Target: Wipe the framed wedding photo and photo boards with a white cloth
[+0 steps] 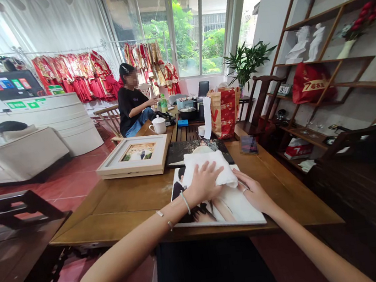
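Note:
A large photo print (pixel 233 206) lies flat at the near edge of the wooden table (pixel 129 199). A folded white cloth (pixel 205 166) rests on its far half. My left hand (pixel 204 182) lies on the cloth with fingers spread and pressed flat. My right hand (pixel 255 192) rests on the print just right of the cloth, fingers stretched out and touching the cloth's edge. Behind the cloth lies a dark photo album (pixel 182 151).
A white framed picture (pixel 134 155) sits on the table's left. Farther back are a white teapot (pixel 158 125), a red-patterned paper bag (pixel 224 110) and a seated person (pixel 131 107). A shelf unit (pixel 319 63) stands right, a sofa (pixel 19 154) left.

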Available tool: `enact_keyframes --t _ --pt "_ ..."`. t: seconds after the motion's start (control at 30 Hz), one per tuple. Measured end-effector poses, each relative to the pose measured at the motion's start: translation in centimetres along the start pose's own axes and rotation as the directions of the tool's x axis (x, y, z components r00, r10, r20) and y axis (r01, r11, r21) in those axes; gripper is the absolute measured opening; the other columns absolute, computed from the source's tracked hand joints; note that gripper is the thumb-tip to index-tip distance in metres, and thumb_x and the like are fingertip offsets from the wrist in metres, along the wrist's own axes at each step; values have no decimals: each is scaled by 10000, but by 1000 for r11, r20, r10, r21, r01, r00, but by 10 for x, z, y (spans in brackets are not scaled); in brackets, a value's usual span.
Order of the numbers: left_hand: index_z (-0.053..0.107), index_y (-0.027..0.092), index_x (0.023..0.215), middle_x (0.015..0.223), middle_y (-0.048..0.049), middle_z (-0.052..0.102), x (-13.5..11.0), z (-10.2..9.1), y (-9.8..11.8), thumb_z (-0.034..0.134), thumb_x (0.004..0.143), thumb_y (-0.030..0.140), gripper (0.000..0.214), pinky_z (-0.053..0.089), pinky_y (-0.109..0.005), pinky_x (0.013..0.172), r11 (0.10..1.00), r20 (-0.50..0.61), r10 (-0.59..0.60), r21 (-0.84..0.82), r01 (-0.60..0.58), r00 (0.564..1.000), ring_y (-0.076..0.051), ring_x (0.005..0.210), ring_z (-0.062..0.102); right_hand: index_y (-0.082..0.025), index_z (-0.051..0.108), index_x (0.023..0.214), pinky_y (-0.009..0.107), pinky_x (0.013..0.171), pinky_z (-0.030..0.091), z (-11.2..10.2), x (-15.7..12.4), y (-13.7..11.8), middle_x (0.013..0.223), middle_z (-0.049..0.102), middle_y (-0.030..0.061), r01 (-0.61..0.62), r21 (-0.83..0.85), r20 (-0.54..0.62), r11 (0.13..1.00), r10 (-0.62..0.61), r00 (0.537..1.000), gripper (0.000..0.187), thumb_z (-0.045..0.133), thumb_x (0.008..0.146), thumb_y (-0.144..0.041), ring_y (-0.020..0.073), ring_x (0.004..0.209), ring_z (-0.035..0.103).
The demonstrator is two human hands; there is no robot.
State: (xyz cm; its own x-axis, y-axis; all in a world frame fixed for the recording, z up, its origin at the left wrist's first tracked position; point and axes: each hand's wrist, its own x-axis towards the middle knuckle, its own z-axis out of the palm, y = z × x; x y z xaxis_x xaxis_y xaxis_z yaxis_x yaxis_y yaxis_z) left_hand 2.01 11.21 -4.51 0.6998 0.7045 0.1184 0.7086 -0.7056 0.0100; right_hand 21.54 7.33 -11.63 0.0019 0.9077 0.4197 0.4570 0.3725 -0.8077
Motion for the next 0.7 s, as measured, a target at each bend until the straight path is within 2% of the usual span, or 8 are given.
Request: enact_keyframes --t 0.07,0.17,0.5,0.6,0.7 --pt "327 235 1416 1486 -106 312 1 2 -2 498 846 408 620 222 -582 1059 1000 -6 3 1 -3 1000 -329 1360 253 -252 619 1203 475 1110 318 1 0 -1 1347 550 73 1 -13 5 1000 -1 1000 390 524 827 -279 250 1310 434" --pt "321 227 1420 1496 -114 287 -10 4 2 510 834 398 639 193 -608 1059 1000 -7 12 -18 -12 1000 -345 1371 213 -231 615 1210 482 1114 304 2 2 0 1357 539 91 -5 -38 13 999 6 1000 392 512 837 -295 253 1315 426" --pt "198 247 1463 1537 -109 176 -88 -3 43 599 703 439 881 41 -637 1079 986 48 117 -125 -110 992 -368 1401 55 -225 641 1166 505 1123 262 0 14 7 1346 548 106 -33 -8 12 999 33 999 392 526 843 -414 266 1324 411" --pt "187 250 1464 1543 -113 150 -95 -7 49 599 693 459 899 34 -636 1081 981 55 141 -144 -132 988 -369 1401 62 -219 627 1190 505 1126 257 -1 14 7 1357 535 113 8 -7 17 1000 -8 1000 408 530 837 -397 267 1328 405" --pt "202 268 1459 1535 -96 192 -90 -11 45 579 724 453 847 70 -616 1091 978 51 156 -148 -147 986 -346 1402 103 -203 594 1233 493 1128 260 -2 12 6 1390 497 121 30 -43 22 999 -29 999 425 521 841 -349 257 1335 396"
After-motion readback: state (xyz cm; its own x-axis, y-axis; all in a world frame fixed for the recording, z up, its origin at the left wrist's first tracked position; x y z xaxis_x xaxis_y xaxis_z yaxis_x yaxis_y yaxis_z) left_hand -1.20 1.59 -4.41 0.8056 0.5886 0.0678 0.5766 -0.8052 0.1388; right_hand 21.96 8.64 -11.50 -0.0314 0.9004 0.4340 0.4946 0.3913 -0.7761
